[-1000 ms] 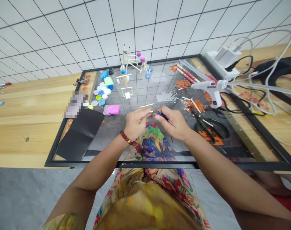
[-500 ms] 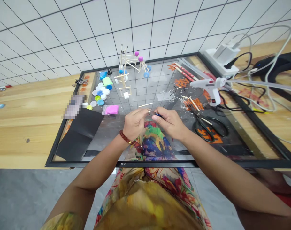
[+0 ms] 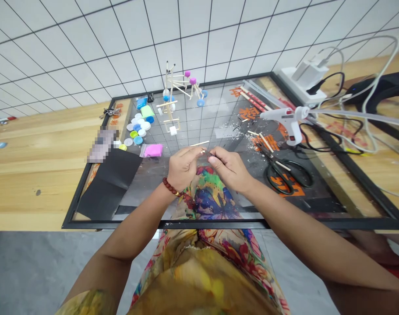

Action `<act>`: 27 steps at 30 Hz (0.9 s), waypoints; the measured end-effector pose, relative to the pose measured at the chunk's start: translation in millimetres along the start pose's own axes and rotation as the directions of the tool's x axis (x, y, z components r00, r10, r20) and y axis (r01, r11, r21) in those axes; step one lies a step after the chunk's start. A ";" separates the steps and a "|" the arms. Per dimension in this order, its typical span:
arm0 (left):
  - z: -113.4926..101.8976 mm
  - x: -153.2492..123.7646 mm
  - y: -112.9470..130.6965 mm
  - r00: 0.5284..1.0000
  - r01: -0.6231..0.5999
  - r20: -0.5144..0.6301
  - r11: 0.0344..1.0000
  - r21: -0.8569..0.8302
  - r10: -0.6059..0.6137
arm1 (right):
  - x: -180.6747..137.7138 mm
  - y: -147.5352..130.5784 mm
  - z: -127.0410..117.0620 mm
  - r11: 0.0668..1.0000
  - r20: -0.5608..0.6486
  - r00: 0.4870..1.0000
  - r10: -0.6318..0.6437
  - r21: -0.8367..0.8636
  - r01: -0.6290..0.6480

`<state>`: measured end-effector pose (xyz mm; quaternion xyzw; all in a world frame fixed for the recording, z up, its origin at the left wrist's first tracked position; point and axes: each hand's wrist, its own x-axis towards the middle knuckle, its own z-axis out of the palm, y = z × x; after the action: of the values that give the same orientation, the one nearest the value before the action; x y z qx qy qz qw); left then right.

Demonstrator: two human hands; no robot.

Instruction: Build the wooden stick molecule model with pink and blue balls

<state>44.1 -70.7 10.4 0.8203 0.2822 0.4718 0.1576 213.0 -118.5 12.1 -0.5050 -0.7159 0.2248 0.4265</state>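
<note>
My left hand (image 3: 182,168), with a beaded bracelet at its wrist, pinches a small pale stick (image 3: 203,151); only its tip shows past the fingertips. My right hand (image 3: 230,168) is closed around a small knife (image 3: 208,153), whose thin dark blade touches or nearly touches the stick tip. Its handle is hidden in the fingers. Both hands are close together above the glass tabletop. Just beyond them lies a loose pale stick (image 3: 199,143). Farther back stands a construction of pale sticks (image 3: 178,83) with pink balls and blue and white discs.
Black-handled scissors (image 3: 286,173), short sticks and white crumbs lie to the right. A white glue gun (image 3: 291,120) rests near a power strip (image 3: 304,85) with tangled cables. On the left are bottle caps (image 3: 138,128), a pink clay packet (image 3: 153,150) and black paper (image 3: 110,181).
My hands have shifted slightly, and the knife has turned a little between them. The blue handle that showed at my right fingers is now covered. Everything else on the table stays put.
</note>
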 end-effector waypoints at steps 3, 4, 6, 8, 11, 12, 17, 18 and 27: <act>-0.4 -0.5 -0.8 1.000 -0.027 -0.003 0.999 0.032 0.027 | -1.4 0.0 0.0 0.998 -0.020 1.000 0.012 -0.056 -0.013; -0.2 -0.6 -1.1 0.999 -0.035 -0.010 0.999 0.037 0.036 | -1.9 -0.4 0.3 0.998 -0.029 0.999 0.016 -0.062 -0.017; 0.3 -1.0 -1.8 0.998 -0.053 -0.022 0.998 0.045 0.055 | -2.5 -1.7 1.4 0.999 -0.044 0.999 0.025 -0.046 -0.027; 1.1 -1.5 -2.8 0.998 -0.054 -0.032 0.997 0.052 0.055 | -2.6 -3.2 3.5 0.998 -0.051 0.997 0.052 0.021 -0.051; 2.5 -2.3 -4.4 0.999 -0.030 -0.031 0.999 0.036 0.031 | -1.5 -4.9 8.2 0.968 -0.033 0.990 0.134 0.221 -0.123; 2.9 -2.4 -4.8 0.999 -0.022 -0.029 0.999 0.025 0.022 | -1.0 -5.2 9.6 0.948 -0.021 0.987 0.157 0.284 -0.144; 3.6 -1.4 -4.7 0.999 -0.002 -0.038 1.000 -0.013 0.002 | 0.4 -5.7 10.1 0.967 -0.036 0.991 0.130 0.227 -0.119; 3.4 -1.1 -4.5 0.999 0.001 -0.041 1.000 -0.010 -0.002 | 0.2 -5.6 9.0 0.980 -0.043 0.993 0.109 0.169 -0.100; 2.1 -2.4 -3.1 0.999 -0.018 -0.026 1.000 0.008 0.018 | -1.7 -6.0 2.6 0.991 -0.059 0.992 0.111 0.085 -0.106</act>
<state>44.0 -69.7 6.0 0.8172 0.2785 0.4828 0.1465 207.9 -122.2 14.5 -0.5324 -0.6635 0.2606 0.4566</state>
